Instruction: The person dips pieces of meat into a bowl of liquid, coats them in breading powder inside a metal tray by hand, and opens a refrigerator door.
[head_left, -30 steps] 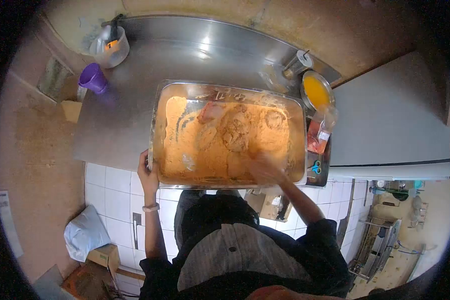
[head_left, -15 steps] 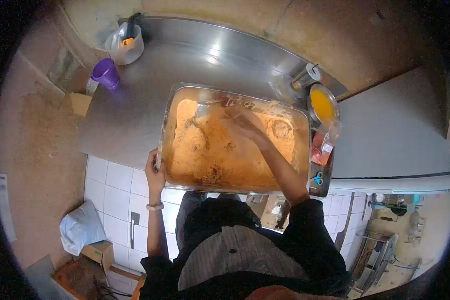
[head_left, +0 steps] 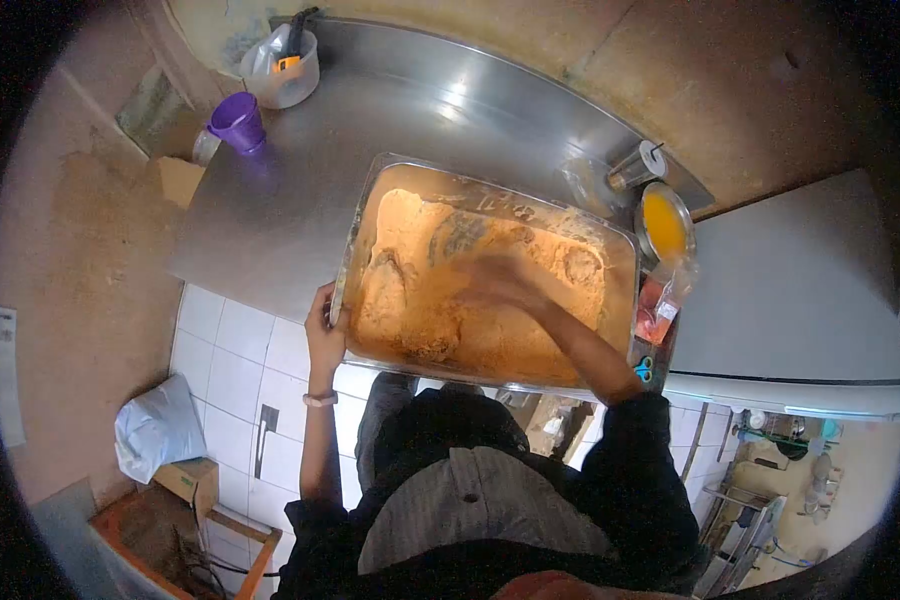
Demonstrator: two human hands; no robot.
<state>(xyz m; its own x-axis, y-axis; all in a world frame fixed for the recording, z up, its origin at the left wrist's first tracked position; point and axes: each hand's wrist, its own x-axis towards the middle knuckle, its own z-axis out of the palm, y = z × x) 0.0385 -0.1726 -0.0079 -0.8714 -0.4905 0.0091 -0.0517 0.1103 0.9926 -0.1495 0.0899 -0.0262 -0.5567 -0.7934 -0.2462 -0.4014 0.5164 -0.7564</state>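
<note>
A large rectangular metal tray [head_left: 440, 178] holds a layer of orange-tinted, flour-like powder [head_left: 410, 215] with lumps and hollows in it. At the tray's left side, near the front corner, my left hand [head_left: 326, 318] grips the rim, fingers wrapped on the outer edge. My right hand [head_left: 495, 280] is over the middle of the powder, reaching in from the right. Motion smears its fingers, so whether it holds anything is hidden. A rounded mound shows in the powder left of it, and a round, coated lump [head_left: 582, 265] lies near the far right corner.
On the steel counter [head_left: 270, 215] stand a purple cup [head_left: 237, 124] and a white tub [head_left: 282, 78] at back left. Right of the tray are a bowl of yellow liquid [head_left: 662, 225], a metal canister [head_left: 638, 167], a red packet [head_left: 657, 308] and blue-handled scissors [head_left: 644, 370].
My right hand has moved toward me from the far part of the tray, uncovering a scraped patch there. My left hand stays on the rim. The whole view has shifted slightly.
</note>
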